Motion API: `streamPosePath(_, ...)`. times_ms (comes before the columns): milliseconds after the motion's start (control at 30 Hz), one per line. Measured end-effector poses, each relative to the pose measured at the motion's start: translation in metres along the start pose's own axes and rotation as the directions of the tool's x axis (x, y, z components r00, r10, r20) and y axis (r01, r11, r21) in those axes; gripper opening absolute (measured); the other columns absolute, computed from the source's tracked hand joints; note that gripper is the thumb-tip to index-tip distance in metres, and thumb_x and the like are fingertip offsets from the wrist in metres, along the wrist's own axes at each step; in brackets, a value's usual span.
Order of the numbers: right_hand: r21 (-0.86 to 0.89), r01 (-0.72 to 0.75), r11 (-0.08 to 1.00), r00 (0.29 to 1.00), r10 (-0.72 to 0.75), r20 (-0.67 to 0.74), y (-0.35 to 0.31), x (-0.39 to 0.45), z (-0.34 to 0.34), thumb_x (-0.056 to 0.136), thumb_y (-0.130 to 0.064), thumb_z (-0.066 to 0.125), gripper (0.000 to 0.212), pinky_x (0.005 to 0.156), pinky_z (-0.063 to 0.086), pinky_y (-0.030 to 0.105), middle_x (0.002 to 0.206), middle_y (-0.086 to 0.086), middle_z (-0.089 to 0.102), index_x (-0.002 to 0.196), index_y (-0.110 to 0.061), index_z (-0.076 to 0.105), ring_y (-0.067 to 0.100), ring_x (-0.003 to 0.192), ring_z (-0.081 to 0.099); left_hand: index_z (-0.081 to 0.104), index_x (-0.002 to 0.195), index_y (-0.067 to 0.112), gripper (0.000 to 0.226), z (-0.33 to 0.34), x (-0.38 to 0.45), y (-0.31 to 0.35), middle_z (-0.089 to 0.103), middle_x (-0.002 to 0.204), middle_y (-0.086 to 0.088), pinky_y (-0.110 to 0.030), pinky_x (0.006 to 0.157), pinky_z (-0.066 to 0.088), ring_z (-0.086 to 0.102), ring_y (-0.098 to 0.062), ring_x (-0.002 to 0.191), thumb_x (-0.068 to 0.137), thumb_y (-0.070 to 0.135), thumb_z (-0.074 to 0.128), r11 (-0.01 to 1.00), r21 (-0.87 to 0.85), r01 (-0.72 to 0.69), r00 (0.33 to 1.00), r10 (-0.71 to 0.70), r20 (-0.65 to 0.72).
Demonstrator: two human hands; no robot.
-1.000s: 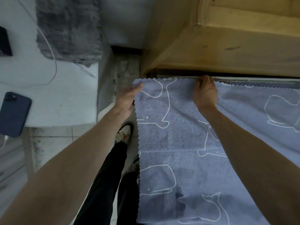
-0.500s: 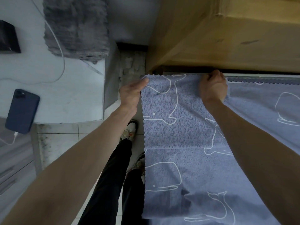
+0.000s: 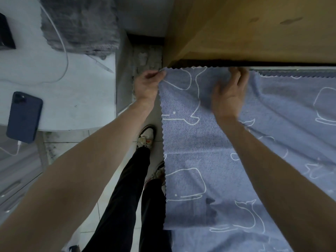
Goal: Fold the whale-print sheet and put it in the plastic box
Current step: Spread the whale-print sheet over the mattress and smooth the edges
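Observation:
The whale-print sheet (image 3: 196, 142), blue-grey with white whale outlines and zigzag-cut edges, lies spread over a flat surface at centre and right. A folded layer lies on top, its far edge lined up under the wooden furniture. My left hand (image 3: 148, 84) pinches the far left corner of that layer. My right hand (image 3: 230, 91) is at the far edge further right, fingers curled over the cloth there, slightly blurred. No plastic box is in view.
A wooden furniture piece (image 3: 254, 30) overhangs the sheet's far edge. On the left stands a white table (image 3: 72, 99) with a dark phone (image 3: 24, 117), a white cable and a grey furry cloth (image 3: 80, 24). My legs and shoes (image 3: 146, 137) stand on the tiled floor.
My right hand has turned and slid slightly back from the far edge, its fingers now showing. My left hand keeps its pinch on the corner. The view has shifted a little.

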State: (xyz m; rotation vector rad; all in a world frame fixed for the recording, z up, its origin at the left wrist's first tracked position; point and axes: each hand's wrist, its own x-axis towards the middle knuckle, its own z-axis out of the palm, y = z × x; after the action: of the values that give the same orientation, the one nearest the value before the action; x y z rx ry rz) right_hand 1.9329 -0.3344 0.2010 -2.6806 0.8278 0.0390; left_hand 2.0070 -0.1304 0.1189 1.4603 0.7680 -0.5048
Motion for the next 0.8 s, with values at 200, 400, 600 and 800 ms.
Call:
streamPosePath(200, -0.103, -0.076, 0.992, 0.988, 0.089, 0.129, -0.023, -0.165, 0.029, 0.092, -0.03, 0.061, 0.032, 0.089, 0.039, 0.043, 0.12, 0.01, 0.052, 0.118, -0.011, 0.056, 0.028, 0.108, 0.047, 0.071, 0.08, 0.02, 0.018, 0.004, 0.01, 0.011, 0.072, 0.078, 0.008, -0.019, 0.066, 0.05, 0.066, -0.006, 0.073, 0.078, 0.01, 0.086, 0.999, 0.048, 0.023, 1.0, -0.024, 0.019)
streamPosePath(400, -0.001, -0.891, 0.454, 0.451, 0.886, 0.108, 0.017, -0.259, 0.026, 0.095, -0.041, 0.06, 0.049, 0.1, 0.033, 0.05, 0.132, 0.016, 0.045, 0.134, -0.014, 0.047, 0.037, 0.123, 0.043, 0.067, 0.111, 0.015, 0.036, 0.005, 0.012, 0.015, 0.074, 0.101, 0.002, -0.019, 0.074, 0.057, 0.07, -0.007, 0.087, 0.081, 0.003, 0.082, 0.996, -0.081, 0.04, 0.998, -0.036, 0.05)
streamPosePath(600, 0.076, -0.904, 0.42, 0.426, 0.882, 0.203, 0.056, -0.277, 0.015, 0.094, -0.048, 0.062, 0.051, 0.111, 0.03, 0.048, 0.13, 0.02, 0.05, 0.12, -0.006, 0.055, 0.038, 0.124, 0.044, 0.068, 0.129, 0.01, 0.055, 0.003, 0.0, 0.013, 0.075, 0.119, -0.009, -0.038, 0.09, 0.06, 0.072, -0.027, 0.108, 0.095, 0.053, 0.064, 0.914, -0.035, 0.405, 0.867, -0.372, 0.331)
streamPosePath(800, 0.028, -0.658, 0.753, 0.736, 0.635, 0.233, 0.055, -0.295, -0.002, 0.096, -0.026, 0.063, 0.027, 0.093, 0.043, 0.05, 0.105, 0.018, 0.056, 0.104, -0.001, 0.059, 0.034, 0.099, 0.05, 0.063, 0.137, 0.011, 0.058, -0.002, -0.02, -0.005, 0.072, 0.125, -0.01, -0.045, 0.098, 0.056, 0.07, -0.029, 0.113, 0.095, 0.051, 0.065, 0.886, 0.064, 0.46, 0.801, -0.445, 0.401)
